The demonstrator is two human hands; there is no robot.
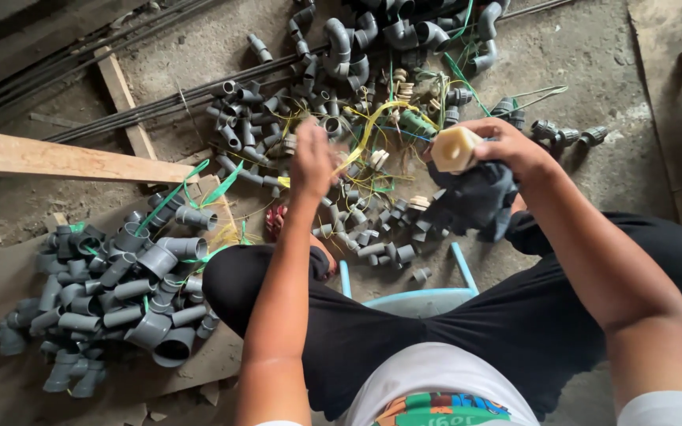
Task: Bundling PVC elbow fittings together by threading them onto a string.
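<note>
On the concrete floor (593,55) in front of a seated person there was a big mess of grey pipe fittings, and both hands were down in it. The right hand (507,146) had its fingers wrapped round a dark cloth (471,197) and a pale yellowish block (455,148), with the block sticking up out of the top of the grip and the cloth hanging below, over the right knee. The left hand (312,162) was a bit blurred, so I honestly couldn't tell if the fingers were apart or together; it hovered over the middle pile of small fittings (372,229), right by a tangle of yellow wire (369,130) and some green strapping.

More stuff around it: a second heap of bigger grey elbows (112,292) sat on a flat board (207,359) near the left knee, with green straps (199,189) running through it. Larger curved bends (357,39) lay at the top, well apart from the hands. A wooden plank (57,158) came in from the left side, and a bundle of thin steel rods (144,106) ran diagonally across the floor under the fittings. The person wore black trousers and sat on a light blue stool (412,298), which showed between the legs.
</note>
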